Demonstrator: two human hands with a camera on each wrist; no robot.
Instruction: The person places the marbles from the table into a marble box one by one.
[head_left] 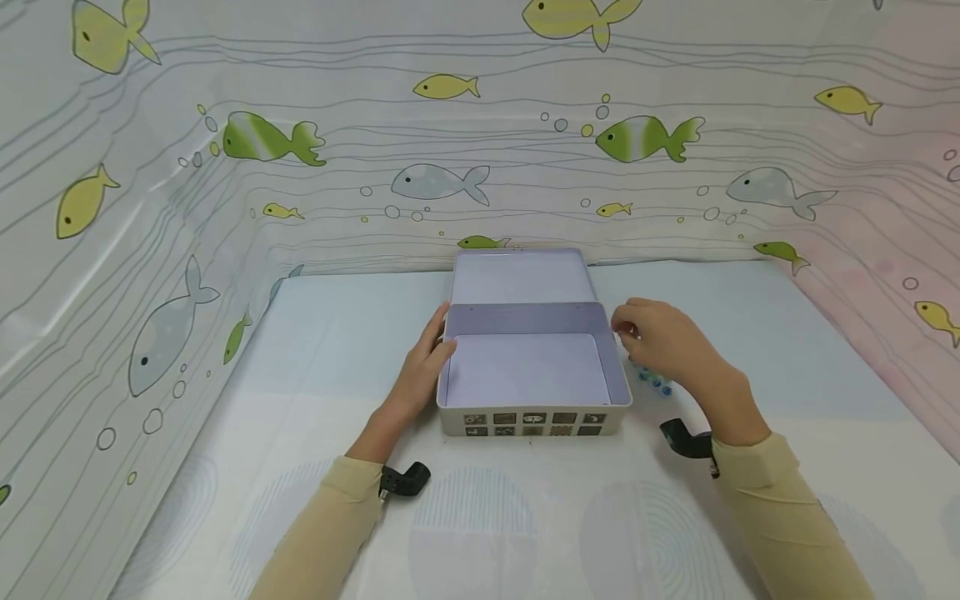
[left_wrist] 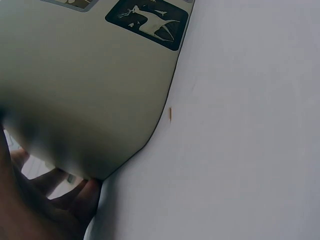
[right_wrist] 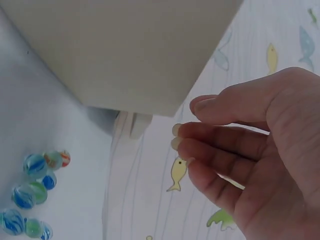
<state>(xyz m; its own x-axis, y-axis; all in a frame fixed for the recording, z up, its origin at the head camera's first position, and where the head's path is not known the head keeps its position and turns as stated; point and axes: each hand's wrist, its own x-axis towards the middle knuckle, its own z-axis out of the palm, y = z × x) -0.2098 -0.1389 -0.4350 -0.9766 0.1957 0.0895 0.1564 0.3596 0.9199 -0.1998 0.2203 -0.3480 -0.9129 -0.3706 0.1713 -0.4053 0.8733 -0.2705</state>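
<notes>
A pale box (head_left: 525, 371) with a lavender interior and small dark picture squares on its front sits in the middle, its hinged lid (head_left: 525, 277) raised at the back. My left hand (head_left: 416, 375) grips the box's left side, thumb over the rim and fingers along the outer wall. Beside the right rim is my right hand (head_left: 663, 337), fingers loosely bent. In the right wrist view nothing lies between its thumb and fingertips. Several glass marbles (right_wrist: 35, 166), with blue, green and orange swirls, lie on the table below that hand, right of the box.
The table has a pale cover (head_left: 337, 350) with faint round patterns near the front. Fish-printed sheeting (head_left: 510, 125) rises behind and at both sides. A small brown fleck (left_wrist: 170, 114) is on the cover close to the box's front edge.
</notes>
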